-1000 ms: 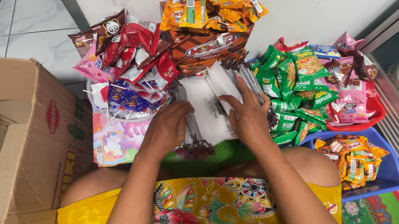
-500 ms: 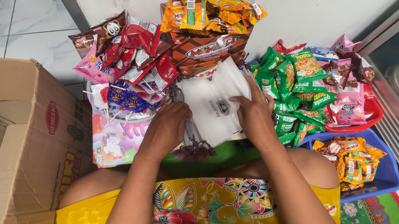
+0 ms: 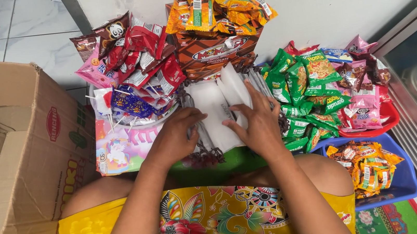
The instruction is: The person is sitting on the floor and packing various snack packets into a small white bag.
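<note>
At frame centre, left hand (image 3: 175, 136) and right hand (image 3: 256, 124) pinching thin, limp, probably slippery white sachets (image 3: 216, 113) by edges.

Green packets (image 3: 305, 98) beside white sachets (image 3: 217, 113)

left hand (image 3: 176, 136) and right hand (image 3: 256, 124) on white packets (image 3: 216, 113) | green snack packs (image 3: 303, 96) right of packets | red wrappers (image 3: 141, 54) above-left | cardboard box (image 3: 19, 154) far left
</note>
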